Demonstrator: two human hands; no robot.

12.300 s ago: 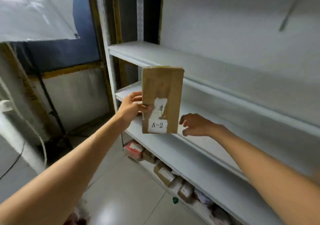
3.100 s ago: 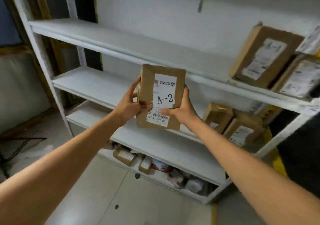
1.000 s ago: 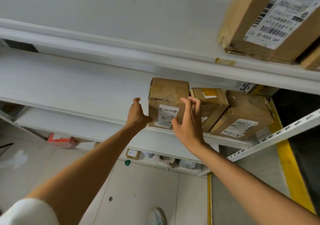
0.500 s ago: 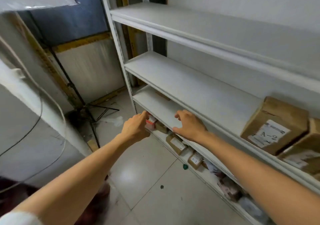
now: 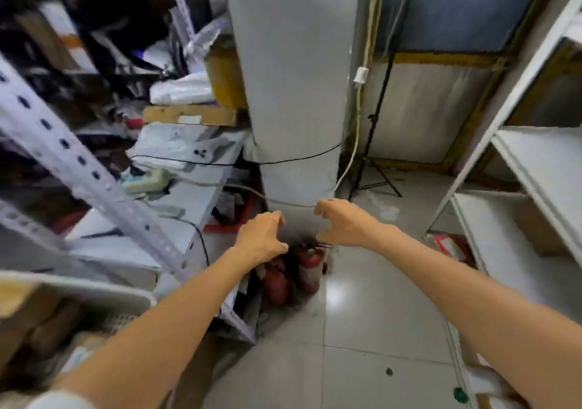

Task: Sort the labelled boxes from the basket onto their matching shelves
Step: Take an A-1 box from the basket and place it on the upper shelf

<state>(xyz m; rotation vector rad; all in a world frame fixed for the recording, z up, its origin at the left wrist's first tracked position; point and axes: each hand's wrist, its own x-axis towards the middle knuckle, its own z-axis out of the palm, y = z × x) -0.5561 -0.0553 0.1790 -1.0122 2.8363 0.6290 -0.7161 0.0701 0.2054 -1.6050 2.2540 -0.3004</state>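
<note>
Head view. The left side of the frame has heavy motion blur.

Both bare arms reach forward above the tiled floor (image 5: 362, 330).
- Left hand (image 5: 263, 238): fingers loosely curled, thumb out, nothing in it.
- Right hand (image 5: 343, 224): fingers bent in a loose claw, also holding nothing.
- The hands are near each other but apart, at about the same height in the frame. Both are in front of the base of a wide white pillar (image 5: 293, 93).

Basket (image 5: 94, 289): lower-left corner. It has a white rim, and a bit of perforated wall shows just beside the left forearm. Brown boxes (image 5: 47, 330) lie inside (blurred, labels unreadable). The left forearm passes the basket's right side, and the hand is well beyond it.

Shelves (image 5: 535, 163): right edge, white, with two boards in view and an upright slanting up to the top corner. A red-and-white box (image 5: 450, 246) sits low beside them. I cannot tell whether it is on the floor or on a bottom board.

Other things:
- Red extinguishers (image 5: 308, 263) stand at the foot of the pillar, just below the hands in the frame.
- A white cable (image 5: 356, 109) hangs along the pillar's right side.
- A black tripod (image 5: 374, 125) stands in the corner behind the pillar.
- On the left, a perforated rack upright (image 5: 63, 147) slants across cluttered surfaces.
- A power strip (image 5: 148, 181) lies among that clutter.
</note>
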